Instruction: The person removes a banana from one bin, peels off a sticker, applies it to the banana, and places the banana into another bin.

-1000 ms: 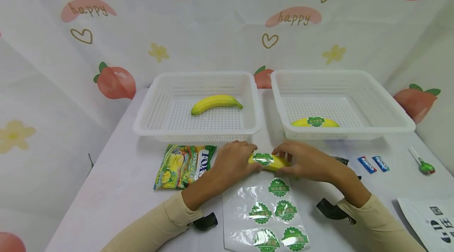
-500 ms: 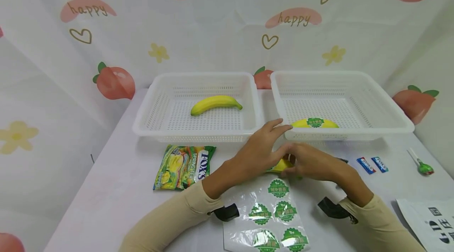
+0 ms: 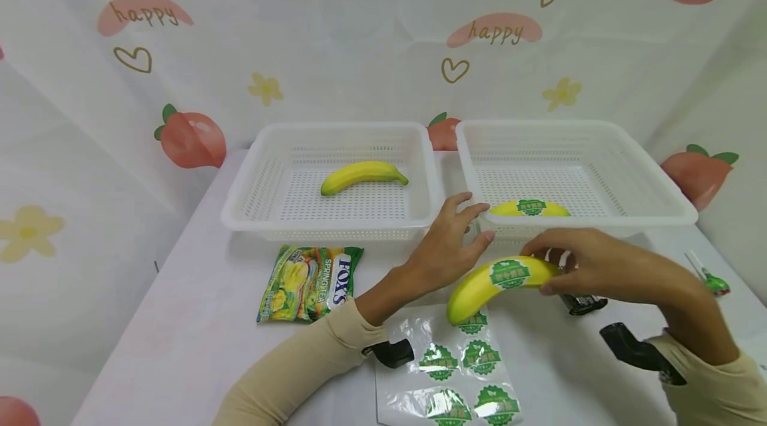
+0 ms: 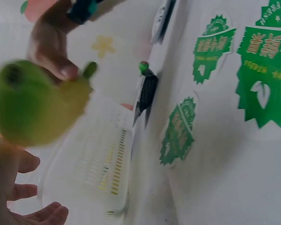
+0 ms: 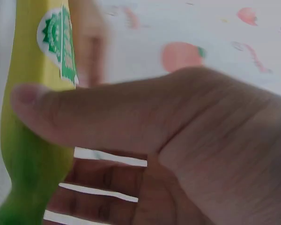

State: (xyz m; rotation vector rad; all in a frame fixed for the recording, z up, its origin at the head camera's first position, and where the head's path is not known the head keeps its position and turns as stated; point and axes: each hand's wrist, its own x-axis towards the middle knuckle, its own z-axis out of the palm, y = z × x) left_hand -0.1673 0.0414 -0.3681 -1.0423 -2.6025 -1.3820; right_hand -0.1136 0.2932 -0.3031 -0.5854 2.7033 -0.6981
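Observation:
My right hand (image 3: 539, 269) grips a yellow banana (image 3: 491, 283) with a green sticker (image 3: 509, 273) by one end and holds it above the table, in front of the right white basket (image 3: 539, 125). The right wrist view shows the thumb (image 5: 84, 117) lying across that banana (image 5: 33, 140). My left hand (image 3: 473, 219) hovers open just left of the banana, fingers spread and holding nothing. A second stickered banana (image 3: 530, 208) lies in the right basket. A plain banana (image 3: 364, 174) lies in the left basket (image 3: 329, 225).
A sheet of green stickers (image 3: 461, 366) lies on the table under the hands. A Fox's candy bag (image 3: 305, 279) sits at front left. A small black item (image 3: 584, 303) and a green lollipop (image 3: 716, 279) lie to the right. A peach-printed cloth backs the table.
The right hand has lifted the stickered banana off the table and carried it right. The left hand let go of it and opened, moving toward the right basket.

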